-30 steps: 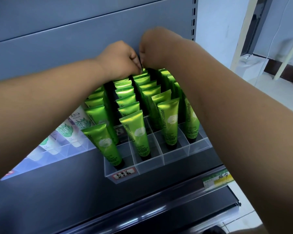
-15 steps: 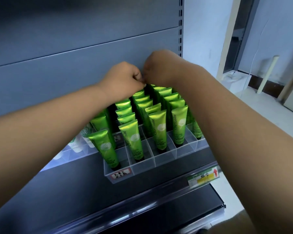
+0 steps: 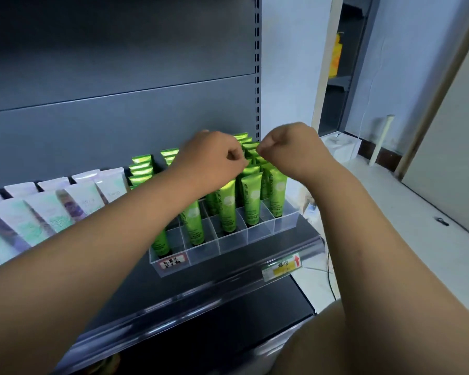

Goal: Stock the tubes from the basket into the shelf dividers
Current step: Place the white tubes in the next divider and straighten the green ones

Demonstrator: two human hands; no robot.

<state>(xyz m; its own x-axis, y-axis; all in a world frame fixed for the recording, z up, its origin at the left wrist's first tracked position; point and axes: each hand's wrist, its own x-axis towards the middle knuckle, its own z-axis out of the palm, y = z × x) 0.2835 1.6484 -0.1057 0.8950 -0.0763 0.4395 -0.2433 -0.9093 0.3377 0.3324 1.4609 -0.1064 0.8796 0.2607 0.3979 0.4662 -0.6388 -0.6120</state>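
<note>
Several rows of green tubes (image 3: 251,201) stand cap-down in a clear divider tray (image 3: 257,236) on the dark shelf. My left hand (image 3: 214,155) hovers over the middle rows, fingers curled, thumb and forefinger close to the tube tops. To its right, apart by a small gap, my right hand (image 3: 290,147) is curled into a loose fist above the rightmost rows. I see no tube lifted in either hand. My forearms hide part of the left rows. No basket is in view.
White and pastel tubes (image 3: 52,209) fill dividers to the left. The shelf's front rail carries a yellow-green price tag (image 3: 282,267). A grey back panel rises behind. To the right are a pale floor, a white box (image 3: 341,147) and a doorway.
My hands, pressed together at the back of the rows earlier, have separated and come forward over the tubes. The view has pulled back and shifted left, showing the white tubes.
</note>
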